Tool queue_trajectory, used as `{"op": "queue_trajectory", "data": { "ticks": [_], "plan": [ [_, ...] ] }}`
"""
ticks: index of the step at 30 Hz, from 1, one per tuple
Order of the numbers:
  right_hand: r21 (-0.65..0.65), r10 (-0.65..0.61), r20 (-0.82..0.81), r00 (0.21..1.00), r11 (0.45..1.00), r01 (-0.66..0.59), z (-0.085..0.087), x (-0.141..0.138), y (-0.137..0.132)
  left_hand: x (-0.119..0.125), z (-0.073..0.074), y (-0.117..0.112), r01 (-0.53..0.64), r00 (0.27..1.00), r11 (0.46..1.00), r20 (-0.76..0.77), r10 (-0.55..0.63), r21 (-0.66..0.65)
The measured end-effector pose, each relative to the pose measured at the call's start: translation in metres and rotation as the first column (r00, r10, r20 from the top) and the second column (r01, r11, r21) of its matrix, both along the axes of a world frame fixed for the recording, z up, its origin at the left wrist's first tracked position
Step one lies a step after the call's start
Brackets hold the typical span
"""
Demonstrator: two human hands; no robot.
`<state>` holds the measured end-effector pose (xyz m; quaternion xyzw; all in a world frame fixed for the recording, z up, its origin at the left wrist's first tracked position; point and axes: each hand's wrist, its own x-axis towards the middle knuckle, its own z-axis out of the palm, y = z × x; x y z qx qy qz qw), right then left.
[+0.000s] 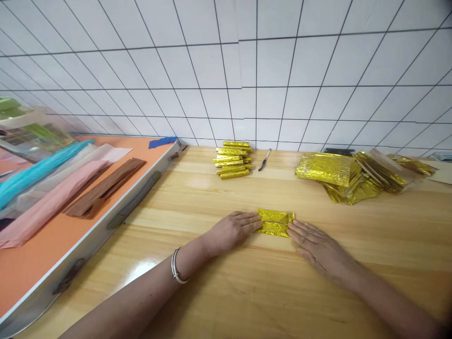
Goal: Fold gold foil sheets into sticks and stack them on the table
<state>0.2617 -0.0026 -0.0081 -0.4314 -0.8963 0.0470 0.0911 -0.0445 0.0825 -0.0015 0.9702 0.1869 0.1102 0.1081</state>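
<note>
Centrally, presses a folded gold foil piece (274, 223) flat to the wooden table (226, 296), with left hand (231, 231) on its left end and right hand (319, 246) on its right, both outstretched, no pinch visible, probably to stop springing or sliding. Runs lengthwise left to right, right end slightly nearer the body. Shows gold rolls (233, 162) and a foil pile (356, 181) farther back, likely sparing working room.
</note>
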Motion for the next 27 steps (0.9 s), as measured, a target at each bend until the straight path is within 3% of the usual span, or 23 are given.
{"op": "queue_trajectory", "data": {
  "ticks": [6, 16, 27],
  "plan": [
    [0.032, -0.195, -0.203, 0.96, 0.978, 0.205, -0.006, -0.014, 0.005, 0.014, -0.007, 0.006, -0.129, 0.985, 0.99, 0.104, 0.135, -0.06],
    [0.067, -0.315, 0.084, 0.945, 0.948, 0.31, -0.008, -0.034, 0.0, 0.018, -0.011, 0.003, -0.204, 0.979, 0.976, 0.019, 0.203, 0.078],
    [0.077, -0.448, 0.123, 0.886, 0.894, 0.441, -0.001, -0.048, -0.006, 0.022, -0.011, -0.009, -0.314, 0.945, 0.939, -0.051, 0.324, 0.144]
  ]
}}
